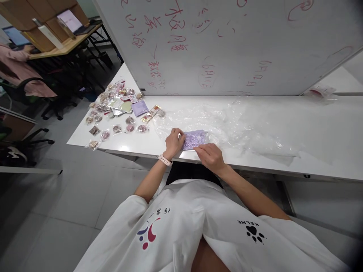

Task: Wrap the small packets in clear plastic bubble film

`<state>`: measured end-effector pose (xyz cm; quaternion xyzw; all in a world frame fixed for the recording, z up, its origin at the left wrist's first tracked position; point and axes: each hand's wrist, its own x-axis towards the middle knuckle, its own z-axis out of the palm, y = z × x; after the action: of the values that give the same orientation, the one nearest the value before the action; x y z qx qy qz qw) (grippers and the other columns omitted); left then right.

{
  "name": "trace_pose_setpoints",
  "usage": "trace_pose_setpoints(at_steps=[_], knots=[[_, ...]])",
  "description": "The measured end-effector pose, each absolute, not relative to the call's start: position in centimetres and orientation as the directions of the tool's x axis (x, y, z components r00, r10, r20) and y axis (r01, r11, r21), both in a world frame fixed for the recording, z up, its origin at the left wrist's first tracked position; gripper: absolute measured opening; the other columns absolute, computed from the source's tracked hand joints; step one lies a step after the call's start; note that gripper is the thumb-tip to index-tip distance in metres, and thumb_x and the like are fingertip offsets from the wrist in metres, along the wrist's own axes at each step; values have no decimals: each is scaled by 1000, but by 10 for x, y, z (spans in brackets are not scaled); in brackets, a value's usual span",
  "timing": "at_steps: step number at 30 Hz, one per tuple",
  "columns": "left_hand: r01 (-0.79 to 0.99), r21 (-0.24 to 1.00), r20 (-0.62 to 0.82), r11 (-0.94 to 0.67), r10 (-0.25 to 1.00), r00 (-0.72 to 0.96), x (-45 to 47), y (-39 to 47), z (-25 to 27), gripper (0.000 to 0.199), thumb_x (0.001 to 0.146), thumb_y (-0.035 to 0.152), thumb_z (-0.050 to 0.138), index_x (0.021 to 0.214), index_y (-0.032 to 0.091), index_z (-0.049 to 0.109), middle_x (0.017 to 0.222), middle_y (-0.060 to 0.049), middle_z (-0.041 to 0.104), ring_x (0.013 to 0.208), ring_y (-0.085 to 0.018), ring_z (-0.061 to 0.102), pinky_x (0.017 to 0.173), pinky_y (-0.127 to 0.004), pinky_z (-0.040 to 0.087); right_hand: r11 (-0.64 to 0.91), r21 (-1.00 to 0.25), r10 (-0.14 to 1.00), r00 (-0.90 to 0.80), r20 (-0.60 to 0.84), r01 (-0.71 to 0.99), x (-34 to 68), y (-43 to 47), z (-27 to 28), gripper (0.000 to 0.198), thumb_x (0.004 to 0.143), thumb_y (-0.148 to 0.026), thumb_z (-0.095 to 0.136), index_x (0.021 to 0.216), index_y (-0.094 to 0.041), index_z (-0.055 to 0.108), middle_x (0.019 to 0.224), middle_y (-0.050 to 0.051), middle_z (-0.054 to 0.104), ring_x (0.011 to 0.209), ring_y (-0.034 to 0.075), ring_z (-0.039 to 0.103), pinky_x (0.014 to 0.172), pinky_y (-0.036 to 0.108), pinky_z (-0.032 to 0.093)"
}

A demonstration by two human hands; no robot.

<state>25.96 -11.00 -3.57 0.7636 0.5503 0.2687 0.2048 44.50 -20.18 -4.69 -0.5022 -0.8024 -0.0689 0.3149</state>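
A flat purple packet (194,139), seemingly under shiny clear plastic, lies at the table's front edge between my hands. My left hand (174,141), with a pale watch band at the wrist, has its fingers closed at the packet's left edge. At the lower right corner, my right hand (211,156) pinches the edge of the packet or its plastic; which one I cannot tell. Crumpled clear plastic bags (227,122) spread out just behind and to the right. Another purple packet (140,108) rests farther left beside gold sachets (152,114).
Many small wrapped round pieces (117,129) are scattered over the left end of the white table (124,145). A whiteboard (227,49) with red writing stands along the back. At far left, a person in pink (25,71) sits at a desk with cardboard boxes (42,22).
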Motion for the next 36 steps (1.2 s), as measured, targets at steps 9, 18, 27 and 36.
trace_pose_setpoints(at_steps=[9, 18, 27, 36], knots=[[614, 770, 63, -172, 979, 196, 259, -101, -31, 17, 89, 35, 57, 79, 22, 60, 64, 3, 60, 57, -13, 54, 61, -27, 37, 452, -290, 892, -424, 155, 844, 472, -177, -44, 75, 93, -57, 52, 157, -23, 30, 161, 12, 30, 147, 32, 28, 116, 51, 31], [643, 763, -38, -69, 988, 150, 260, -79, -31, 3, 80, 21, 62, 81, 21, 59, 66, 2, 62, 65, -16, 58, 62, -27, 41, 444, -351, 886, -463, 33, 824, 479, -153, -39, 63, 93, -26, 49, 154, -28, 35, 160, 7, 34, 144, 30, 32, 111, 54, 36], [492, 735, 76, -467, 777, 624, 246, -130, 18, 35, 89, 39, 64, 120, 23, 60, 119, -8, 68, 107, -23, 62, 93, -35, 47, 486, -328, 870, -485, 91, 810, 476, -160, -17, 41, 97, -21, 45, 137, -25, 56, 126, 9, 67, 110, 27, 61, 86, 42, 48], [553, 817, -135, -160, 881, 454, 239, -123, -4, 36, 87, 53, 62, 88, 17, 66, 78, -4, 67, 70, -19, 61, 60, -27, 42, 287, -461, 932, -355, -67, 840, 484, -148, 12, 42, 94, -49, 58, 128, -25, 61, 97, 4, 73, 81, 22, 66, 66, 29, 42]])
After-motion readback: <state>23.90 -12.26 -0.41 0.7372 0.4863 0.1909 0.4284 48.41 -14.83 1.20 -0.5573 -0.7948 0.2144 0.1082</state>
